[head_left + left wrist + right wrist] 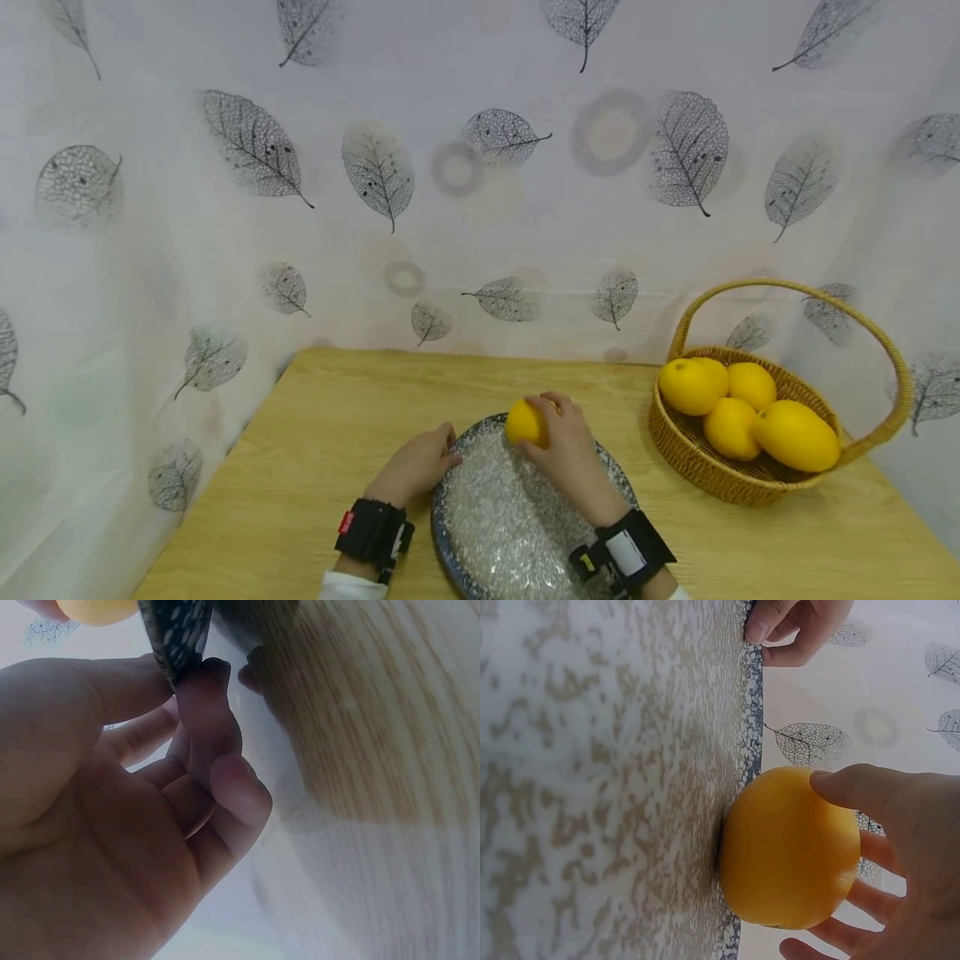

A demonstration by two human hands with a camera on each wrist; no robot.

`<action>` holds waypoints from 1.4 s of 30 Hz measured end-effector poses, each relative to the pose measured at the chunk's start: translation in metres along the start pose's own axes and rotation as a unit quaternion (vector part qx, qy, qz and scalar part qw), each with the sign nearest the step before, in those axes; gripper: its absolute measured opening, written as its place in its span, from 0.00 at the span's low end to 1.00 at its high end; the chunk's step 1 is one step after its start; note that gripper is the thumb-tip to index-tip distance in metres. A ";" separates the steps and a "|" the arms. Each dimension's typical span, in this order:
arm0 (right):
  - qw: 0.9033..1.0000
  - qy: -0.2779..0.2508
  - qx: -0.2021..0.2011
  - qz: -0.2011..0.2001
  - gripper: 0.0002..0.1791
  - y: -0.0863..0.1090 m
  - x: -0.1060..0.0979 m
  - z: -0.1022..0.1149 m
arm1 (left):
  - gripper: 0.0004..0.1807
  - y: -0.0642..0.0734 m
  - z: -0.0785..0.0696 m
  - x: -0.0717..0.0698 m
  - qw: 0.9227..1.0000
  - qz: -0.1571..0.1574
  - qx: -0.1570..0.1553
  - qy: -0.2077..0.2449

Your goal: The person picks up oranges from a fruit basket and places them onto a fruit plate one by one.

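My right hand [566, 454] holds a yellow lemon [527, 423] at the far side of a speckled plate [495, 517] with a dark blue rim. In the right wrist view, thumb and fingers curve round the lemon [787, 851], whose underside appears to touch the plate's surface [615, 787]. On the plate's left edge is my left hand [416, 467]. The left wrist view shows its thumb and curled fingers pinching the dark speckled rim [178, 634]. The plate's near edge is cut off in the head view.
A wicker basket [693, 454] with a tall handle stands to the right on the wooden table [315, 442]. Several lemons [797, 435] lie in it. Behind the table hangs a pale cloth [510, 233] printed with leaves.
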State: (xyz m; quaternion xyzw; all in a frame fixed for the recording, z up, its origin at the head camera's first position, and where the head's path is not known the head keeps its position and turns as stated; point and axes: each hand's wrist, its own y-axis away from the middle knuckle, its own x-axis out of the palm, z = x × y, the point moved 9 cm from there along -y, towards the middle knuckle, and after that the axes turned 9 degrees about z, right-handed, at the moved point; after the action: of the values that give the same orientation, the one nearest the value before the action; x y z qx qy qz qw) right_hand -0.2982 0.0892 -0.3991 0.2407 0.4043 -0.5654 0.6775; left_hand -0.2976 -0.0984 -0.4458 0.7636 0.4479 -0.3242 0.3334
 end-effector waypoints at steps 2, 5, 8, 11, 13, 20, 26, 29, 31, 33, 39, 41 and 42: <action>1.000 0.007 0.000 0.000 0.35 -0.001 -0.002 0.000 | 0.11 -0.001 -0.001 0.000 1.000 -0.004 0.007 -0.004; 1.000 0.011 0.001 0.004 0.34 -0.001 -0.004 0.000 | 0.11 -0.003 -0.001 0.001 1.000 -0.004 0.007 -0.005; 1.000 0.008 0.003 0.009 0.34 -0.001 -0.003 -0.001 | 0.10 -0.003 0.000 0.001 1.000 -0.003 0.004 -0.004; 1.000 0.011 0.002 0.008 0.34 0.000 -0.003 0.001 | 0.10 -0.002 0.001 0.001 1.000 -0.004 0.004 -0.003; 1.000 0.013 0.002 0.007 0.34 0.000 -0.003 0.001 | 0.10 -0.002 0.001 0.002 1.000 -0.003 0.004 -0.002; 1.000 0.015 -0.003 -0.002 0.34 0.000 -0.006 0.003 | 0.10 -0.001 0.002 0.002 1.000 -0.004 0.004 0.002; 0.999 0.022 -0.026 -0.030 0.34 0.000 -0.017 0.007 | 0.10 -0.002 0.003 0.001 1.000 -0.005 0.003 0.003; 0.999 0.027 -0.030 -0.036 0.33 0.000 -0.022 0.007 | 0.10 -0.002 0.003 0.001 1.000 -0.005 0.003 0.001; 0.998 0.029 -0.029 -0.037 0.33 0.000 -0.025 0.007 | 0.10 -0.003 0.003 0.001 1.000 -0.004 0.001 0.001; 0.999 0.029 -0.028 -0.037 0.33 0.000 -0.030 0.006 | 0.10 -0.003 0.004 0.002 1.000 -0.002 0.000 0.001; 0.998 0.035 -0.023 -0.055 0.32 0.003 -0.050 0.002 | 0.10 -0.004 0.003 0.003 1.000 0.000 -0.005 -0.002; 0.997 0.039 -0.021 -0.065 0.32 0.005 -0.060 -0.001 | 0.10 -0.003 0.003 0.003 1.000 0.000 -0.006 -0.002; 0.996 0.045 -0.020 -0.072 0.32 0.006 -0.065 -0.003 | 0.10 -0.003 0.003 0.003 1.000 0.000 -0.007 -0.002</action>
State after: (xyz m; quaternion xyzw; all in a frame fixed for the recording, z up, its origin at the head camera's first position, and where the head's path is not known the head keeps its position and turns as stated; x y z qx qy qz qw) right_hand -0.2956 0.1303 -0.3478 0.2222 0.4618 -0.5934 0.6207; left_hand -0.3002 -0.0980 -0.4500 0.7606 0.4495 -0.3230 0.3393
